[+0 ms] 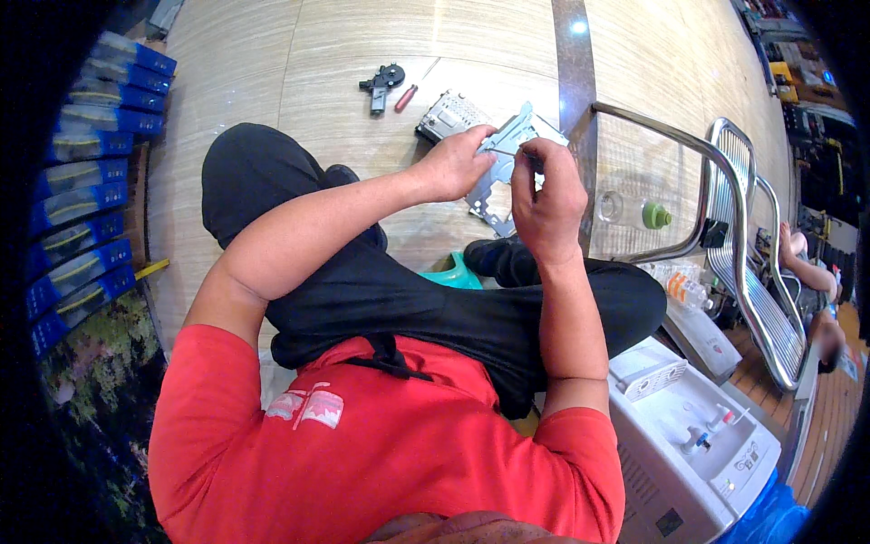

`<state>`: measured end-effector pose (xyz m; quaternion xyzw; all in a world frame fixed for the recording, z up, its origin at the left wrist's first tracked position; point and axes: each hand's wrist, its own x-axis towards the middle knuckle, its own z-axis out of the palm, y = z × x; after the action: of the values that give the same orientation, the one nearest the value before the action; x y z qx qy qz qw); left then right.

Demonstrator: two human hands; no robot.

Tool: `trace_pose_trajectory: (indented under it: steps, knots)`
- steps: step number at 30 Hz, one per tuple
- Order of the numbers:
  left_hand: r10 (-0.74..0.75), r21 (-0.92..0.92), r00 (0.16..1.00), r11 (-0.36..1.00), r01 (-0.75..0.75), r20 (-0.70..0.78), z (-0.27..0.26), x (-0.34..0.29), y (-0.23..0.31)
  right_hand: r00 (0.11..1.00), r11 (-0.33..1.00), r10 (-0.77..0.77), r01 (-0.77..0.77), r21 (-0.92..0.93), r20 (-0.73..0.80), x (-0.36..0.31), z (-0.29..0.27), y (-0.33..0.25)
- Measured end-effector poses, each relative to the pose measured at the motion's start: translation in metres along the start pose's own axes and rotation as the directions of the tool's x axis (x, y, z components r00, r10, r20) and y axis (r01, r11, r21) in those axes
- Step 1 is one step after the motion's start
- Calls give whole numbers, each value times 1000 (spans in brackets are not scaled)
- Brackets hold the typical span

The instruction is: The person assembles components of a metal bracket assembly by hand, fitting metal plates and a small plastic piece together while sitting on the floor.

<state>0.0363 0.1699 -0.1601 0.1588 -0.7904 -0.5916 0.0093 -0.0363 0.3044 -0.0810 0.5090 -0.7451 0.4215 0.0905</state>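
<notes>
My left hand grips the left edge of a thin, silvery-blue sheet-metal bracket with cut-outs, held up in front of my knees. My right hand is closed, its thumb and fingertips pinched together at the bracket's right side. Something small and dark shows between those fingertips, too small to name. Just behind the bracket, a boxy metal unit with a perforated top lies on the floor. A second flat metal piece with cut-outs shows below the bracket, partly hidden by it.
A screwdriver with a red handle and a black motor-like part lie on the tiles ahead. A chrome-framed chair, a green-capped bottle and a white water dispenser stand right. Blue boxes are stacked left. Another person's arm shows far right.
</notes>
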Motion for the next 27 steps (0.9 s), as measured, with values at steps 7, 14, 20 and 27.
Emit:
trace_pose_trajectory:
  steps: [7, 14, 20, 27]
  knots:
    - [8, 22, 1000, 1000, -8, -2, -1, -3, 4, 993, 991, 118, -119, 56, 23, -1, -4, 0]
    - [26, 52, 999, 998, -25, -26, 0, -4, 3, 999, 999, 35, -35, -15, 34, -2, -4, 2]
    - [42, 61, 999, 997, -40, -21, 1, -3, 0, 996, 999, 36, -36, -3, 82, 1, -6, -1]
    - [20, 76, 999, 997, -18, -28, 0, -3, 4, 990, 995, 92, -89, -39, 103, -2, -5, -2]
